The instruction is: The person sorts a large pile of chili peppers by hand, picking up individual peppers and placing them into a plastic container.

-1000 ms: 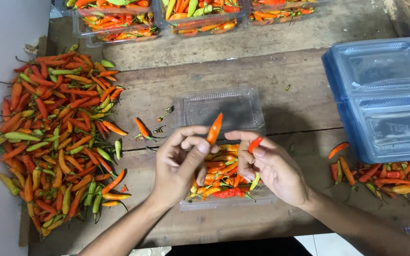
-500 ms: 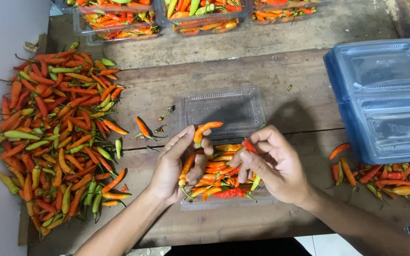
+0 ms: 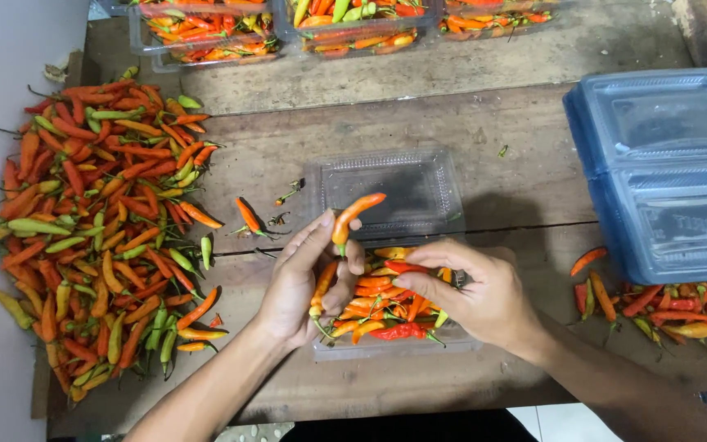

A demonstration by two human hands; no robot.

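The left hand (image 3: 304, 282) pinches a slim orange chili (image 3: 353, 214) between thumb and fingers, just above the near edge of the clear plastic container (image 3: 394, 327). The chili is glossy and gently curved, orange along most of its length, paling to yellowish at the lower end where the fingers grip it, its pointed tip angled up and to the right over the container's open lid (image 3: 386, 188). A second orange chili (image 3: 323, 286) lies tucked along the same palm. The right hand (image 3: 472, 290) reaches into the container with fingers closed on a red chili (image 3: 407, 267) lying on top of the heap, which is packed with red, orange and a few yellow pods. All this sits on a worn wooden table (image 3: 370, 106). A big loose pile of chilies (image 3: 100, 229), red, orange and green, spreads to the left; a stack of empty blue-tinted containers (image 3: 664, 172) stands on the right, with a smaller scatter of chilies (image 3: 664, 303) below it. Filled containers (image 3: 345, 24) line the far edge.
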